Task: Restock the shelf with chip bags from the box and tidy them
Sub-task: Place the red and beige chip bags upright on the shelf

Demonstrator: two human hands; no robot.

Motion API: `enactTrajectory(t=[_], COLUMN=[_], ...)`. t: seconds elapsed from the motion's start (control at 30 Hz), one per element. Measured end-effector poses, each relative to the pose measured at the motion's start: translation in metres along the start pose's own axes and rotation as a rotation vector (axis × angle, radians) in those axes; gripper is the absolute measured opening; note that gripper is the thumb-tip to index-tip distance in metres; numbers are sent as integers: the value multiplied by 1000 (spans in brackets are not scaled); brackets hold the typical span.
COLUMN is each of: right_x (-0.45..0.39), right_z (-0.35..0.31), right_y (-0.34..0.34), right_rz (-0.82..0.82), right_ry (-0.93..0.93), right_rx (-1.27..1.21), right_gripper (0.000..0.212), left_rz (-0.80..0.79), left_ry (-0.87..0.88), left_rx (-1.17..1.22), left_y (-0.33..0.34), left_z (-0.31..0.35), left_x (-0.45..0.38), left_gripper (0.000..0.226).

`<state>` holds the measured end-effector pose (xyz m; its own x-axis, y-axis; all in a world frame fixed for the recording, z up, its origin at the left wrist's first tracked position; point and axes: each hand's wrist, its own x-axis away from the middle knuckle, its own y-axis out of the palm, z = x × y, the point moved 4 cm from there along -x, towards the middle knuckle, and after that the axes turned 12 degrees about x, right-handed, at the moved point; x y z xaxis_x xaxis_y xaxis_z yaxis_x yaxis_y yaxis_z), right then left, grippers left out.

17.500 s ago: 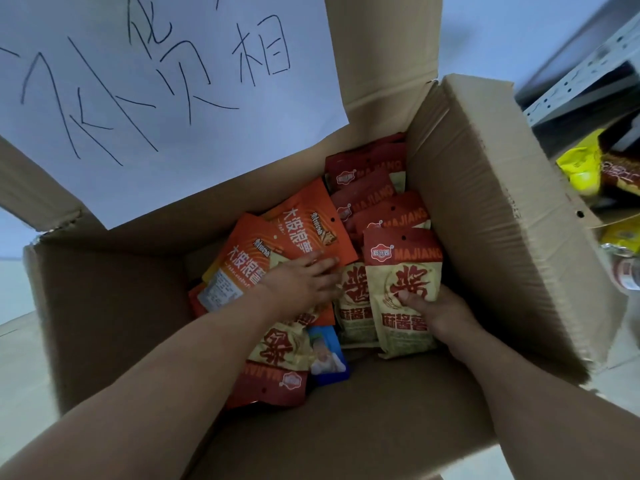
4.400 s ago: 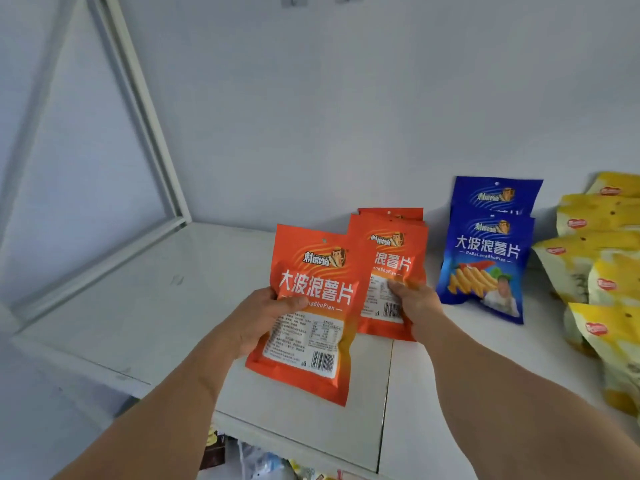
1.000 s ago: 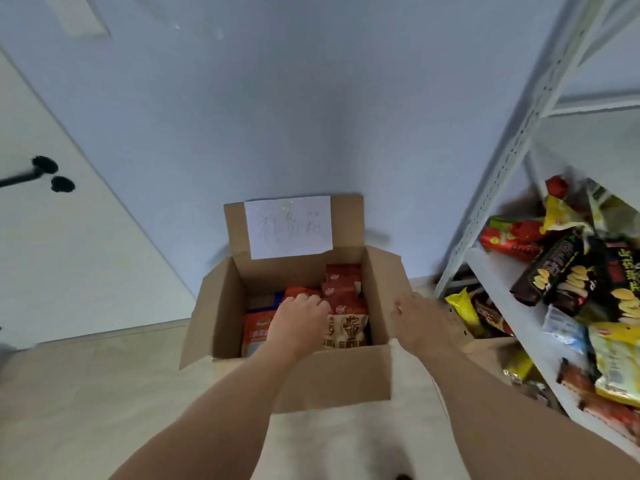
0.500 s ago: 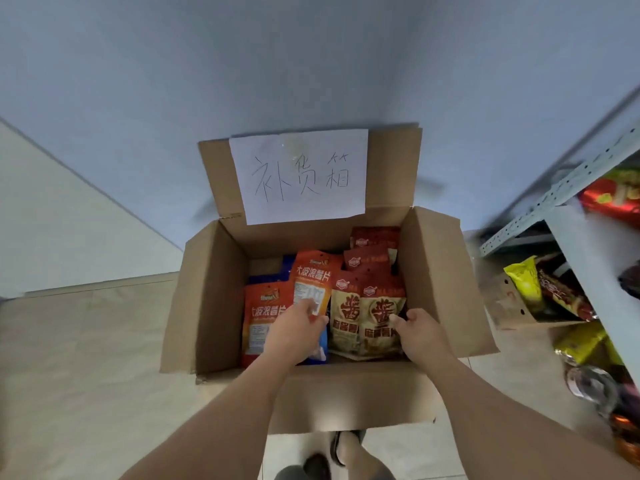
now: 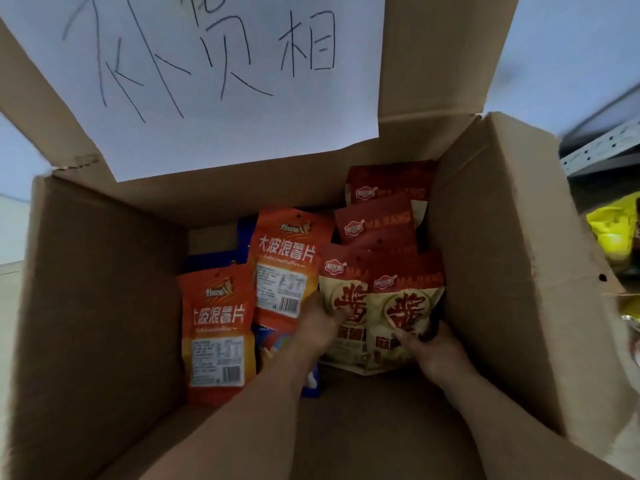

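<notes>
I look down into an open cardboard box [image 5: 512,271] holding chip bags. Two orange bags [image 5: 214,323] [image 5: 285,258] lie on the left over blue bags [image 5: 277,344]. Several cream-and-red bags fill the right side. My left hand [image 5: 320,327] sits between the upper orange bag and the left cream-and-red bag [image 5: 346,306], its thumb over that bag's left edge. My right hand [image 5: 431,351] grips the lower edge of the right cream-and-red bag [image 5: 405,306], thumb on its front.
A white sheet with handwritten characters [image 5: 207,71] is stuck to the box's raised back flap. A grey metal shelf rail [image 5: 602,147] and a yellow bag [image 5: 613,233] show past the box's right wall.
My head has come down close over the box. My left hand has shifted right, from the orange bag's lower edge to the left cream-and-red bag. My right hand stays on the right one.
</notes>
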<state>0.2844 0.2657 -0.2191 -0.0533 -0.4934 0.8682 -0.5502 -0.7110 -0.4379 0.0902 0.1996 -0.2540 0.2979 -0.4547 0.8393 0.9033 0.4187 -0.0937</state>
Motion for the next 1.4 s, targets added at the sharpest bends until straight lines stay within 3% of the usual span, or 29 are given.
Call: enactTrajectory(t=[0.2,0.37,0.53,0.73,0.83,0.97,1.1,1.4], right_x=[-27,-28,-17,21,61,128,211,417], right_z=[10,11,-1,-21,-34,-50,-58,25], right_y=[10,15,-4,-33,-53,-91,-138,-190], right_rz=[-38,-89,-71,-2,8,59,189,520], right_ry=[49,36,-86,-232,-284,-330,-415,-401], right_rx=[-89,-150,-291,-365,-419,-470,-575,-955], right_gripper=[78,33,15,11,12,30,14,17], left_rz=[-14,-138,-218,-283,-283,-285,-328,-639], left_ry=[-88,-146,-206,-152,-125,-65,31,270], left_rx=[-23,-57,-64,-74,-56,-101,-108,-286], left_y=[-4,-6,-4,0,-17,-40,-50,-57], left_z=[-19,-27,-37,-24,-1,41,91,145], left_x=[-28,-31,-25,5,39,103,182,376], left_gripper=[57,42,37,20,24,29,17,63])
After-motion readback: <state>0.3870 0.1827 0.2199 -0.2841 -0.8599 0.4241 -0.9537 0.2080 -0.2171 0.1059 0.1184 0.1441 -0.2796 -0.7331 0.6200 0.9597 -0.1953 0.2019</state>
